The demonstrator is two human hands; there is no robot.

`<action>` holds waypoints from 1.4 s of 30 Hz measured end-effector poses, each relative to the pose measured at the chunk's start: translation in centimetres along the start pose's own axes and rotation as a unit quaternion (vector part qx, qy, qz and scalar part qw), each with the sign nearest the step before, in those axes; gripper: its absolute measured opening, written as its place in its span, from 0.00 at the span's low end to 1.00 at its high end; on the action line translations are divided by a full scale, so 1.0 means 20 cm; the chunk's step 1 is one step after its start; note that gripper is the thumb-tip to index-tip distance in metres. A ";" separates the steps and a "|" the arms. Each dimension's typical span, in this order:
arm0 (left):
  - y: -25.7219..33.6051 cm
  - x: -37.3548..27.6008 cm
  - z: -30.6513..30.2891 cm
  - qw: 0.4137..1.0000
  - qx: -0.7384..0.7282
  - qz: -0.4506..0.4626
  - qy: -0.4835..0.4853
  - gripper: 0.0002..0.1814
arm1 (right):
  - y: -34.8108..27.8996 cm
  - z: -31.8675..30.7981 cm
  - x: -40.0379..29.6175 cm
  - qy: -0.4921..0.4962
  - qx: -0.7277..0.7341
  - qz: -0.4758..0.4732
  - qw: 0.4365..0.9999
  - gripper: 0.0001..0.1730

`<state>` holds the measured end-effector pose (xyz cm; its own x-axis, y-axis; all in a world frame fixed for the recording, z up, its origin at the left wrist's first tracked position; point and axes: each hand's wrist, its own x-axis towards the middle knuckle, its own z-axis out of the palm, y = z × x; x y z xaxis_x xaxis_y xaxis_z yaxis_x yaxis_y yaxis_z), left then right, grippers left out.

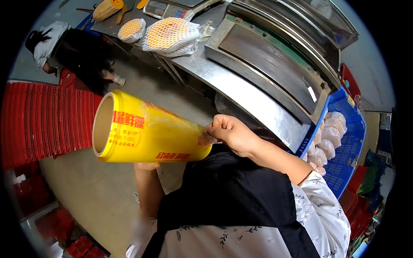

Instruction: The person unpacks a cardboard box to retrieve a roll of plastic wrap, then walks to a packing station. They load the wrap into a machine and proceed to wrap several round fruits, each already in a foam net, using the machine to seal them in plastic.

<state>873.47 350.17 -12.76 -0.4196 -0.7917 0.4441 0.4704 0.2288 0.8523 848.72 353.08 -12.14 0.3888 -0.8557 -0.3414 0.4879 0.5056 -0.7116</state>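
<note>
A large roll of plastic cling film (151,129), yellow with red printing and a hollow cardboard core, is held up in front of the black apron. My left hand (147,166) supports it from below; most of its fingers are hidden behind the roll. At the roll's right end, my right hand (226,130) pinches a crumpled bit of clear film between thumb and fingers. Beyond, on the metal table, lie cut orange pieces, probably pumpkin, in white foam netting (172,34), and a smaller netted piece (131,30).
A film-wrapping machine (267,61) stands on the metal table (206,69), with a scale (167,11) and a whole squash (106,9) farther left. Netted produce (326,142) fills part of a blue basket (342,161) at right. Red crates (48,119) are stacked left; another person (77,51) bends beyond them.
</note>
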 end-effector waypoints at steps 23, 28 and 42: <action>-0.03 0.73 -0.49 0.979 -0.194 -0.041 -0.044 0.31 | -0.27 0.24 0.41 0.122 0.164 -0.006 0.979 0.05; -0.01 0.76 -0.61 0.976 -0.202 -0.044 -0.064 0.32 | -0.24 0.37 0.47 0.123 0.080 -0.092 0.985 0.10; -0.07 0.85 -0.66 0.968 -0.235 -0.064 -0.068 0.32 | -0.19 0.34 0.54 0.176 -0.110 -0.144 0.968 0.04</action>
<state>875.99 328.84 -9.95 -0.5813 -0.7074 0.4021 0.6948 -0.1744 0.6977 856.45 342.77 -8.94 -0.0476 -0.9615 -0.2708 0.3432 0.2388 -0.9084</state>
